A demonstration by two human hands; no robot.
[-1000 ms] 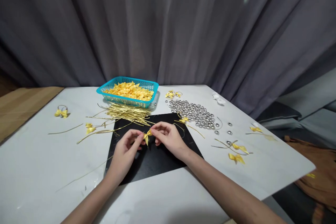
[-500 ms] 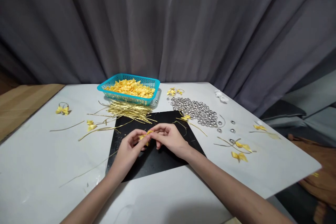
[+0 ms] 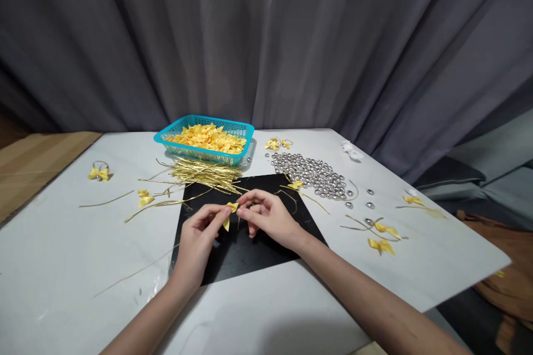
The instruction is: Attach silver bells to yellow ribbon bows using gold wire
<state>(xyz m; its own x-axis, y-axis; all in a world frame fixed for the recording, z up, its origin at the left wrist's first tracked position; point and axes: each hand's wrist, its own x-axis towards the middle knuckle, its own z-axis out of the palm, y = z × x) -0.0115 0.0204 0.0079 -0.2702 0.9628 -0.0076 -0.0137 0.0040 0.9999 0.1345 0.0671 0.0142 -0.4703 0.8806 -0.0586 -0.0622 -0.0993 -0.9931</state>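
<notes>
Between the tips of my left hand (image 3: 200, 236) a yellow ribbon bow (image 3: 227, 223) is pinched by thumb and forefinger, with one end drooping. My right hand (image 3: 268, 215) meets the bow's right end, thumb and forefinger closed on it. A thin strand hangs just below the right fingertips; where it is fastened I cannot see. Both hands are above a black mat (image 3: 233, 263). Beyond the left hand lies a heap of gold wire-like ties (image 3: 204, 173). Another yellow bow (image 3: 296, 184) with a gold tie rests at the mat's far right edge.
A turquoise basket (image 3: 195, 151) of yellow bows stands at the back. Right of the mat spreads a pile of silver teardrop pieces (image 3: 312, 173). Loose bows (image 3: 381, 246) and ties lie at the right, and a looped bow (image 3: 99, 173) at the far left. Grey curtain (image 3: 233, 39) hangs behind.
My left hand has turned and drawn slightly left. The bow has tilted, one end now pointing down. The right fingers have opened a little around its right end.
</notes>
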